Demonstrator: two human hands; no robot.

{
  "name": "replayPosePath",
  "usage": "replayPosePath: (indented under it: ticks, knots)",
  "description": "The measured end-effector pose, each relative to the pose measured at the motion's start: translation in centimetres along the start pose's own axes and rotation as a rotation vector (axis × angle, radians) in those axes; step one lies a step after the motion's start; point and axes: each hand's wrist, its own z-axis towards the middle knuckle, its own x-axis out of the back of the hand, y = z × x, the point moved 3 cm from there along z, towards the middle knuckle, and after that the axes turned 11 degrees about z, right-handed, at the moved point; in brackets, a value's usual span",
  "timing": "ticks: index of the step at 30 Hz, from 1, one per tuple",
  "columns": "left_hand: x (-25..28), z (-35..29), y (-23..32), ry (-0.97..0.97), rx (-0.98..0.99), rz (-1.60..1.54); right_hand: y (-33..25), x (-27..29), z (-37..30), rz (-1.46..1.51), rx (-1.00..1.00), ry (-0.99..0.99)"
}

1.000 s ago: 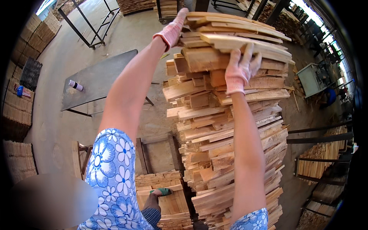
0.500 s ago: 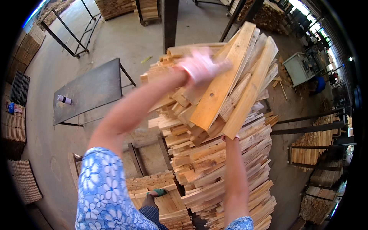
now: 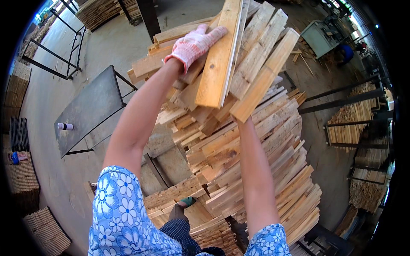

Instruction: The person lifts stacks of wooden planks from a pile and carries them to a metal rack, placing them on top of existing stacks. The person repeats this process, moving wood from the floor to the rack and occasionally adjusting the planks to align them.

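My left hand (image 3: pixel 194 45), in a pink and white knitted glove, lies over loose wooden boards with its fingers stretched out. Its fingertips touch the edge of an orange-toned board (image 3: pixel 216 64). My right forearm (image 3: pixel 257 179) reaches up to the near end of a pale board (image 3: pixel 267 77); the hand itself is hidden beneath the boards, so its fingers do not show. The loose boards fan out at slanted angles on top of a tall stack of planks (image 3: pixel 218 155).
A dark-topped table (image 3: pixel 92 111) with a small bottle (image 3: pixel 65 126) stands to the left. A metal frame (image 3: pixel 70 59) is farther back. Below, a foot in a green sandal (image 3: pixel 188 201) rests on lower planks. Racks of wood (image 3: pixel 352 111) line the right side, near a pale machine (image 3: pixel 320 38).
The view has shifted, and the loose boards now sit higher in it. My left hand, blurred before, is now sharp, with its fingers extended against the orange-toned board.
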Motion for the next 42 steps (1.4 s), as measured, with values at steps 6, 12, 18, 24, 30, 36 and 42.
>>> replayPosePath:
  ticks: [6, 12, 18, 24, 30, 36, 42]
  knots:
    - [-1.8, -3.8, 0.6, 0.102, -0.054, 0.115, 0.2, 1.8, -4.5, 0.017, 0.037, -0.017]
    - [-7.1, -13.8, 0.8, 0.096, -0.129, 0.198, 3.3, 6.5, -13.0, 0.012, 0.027, 0.069]
    - [-6.6, -14.9, 1.4, -0.064, -0.055, 0.401, 9.0, 7.0, -18.3, -0.054, 0.032, 0.179]
    - [-6.6, -14.2, 1.2, -0.131, -0.049, 0.421, 16.0, 6.9, -20.0, -0.184, 0.062, 0.204]
    - [-6.8, -13.9, 0.4, -0.127, -0.043, 0.37, 14.3, 1.5, -34.7, -0.902, -0.092, -0.422]
    - [-6.8, -14.0, 0.3, -0.196, -0.002, 0.273, -1.9, 6.4, -27.1, -0.846, 0.512, 0.403]
    - [-7.0, -18.3, 2.3, -0.215, -0.054, 0.369, -0.3, 6.7, -18.0, -0.412, 0.064, 0.308]
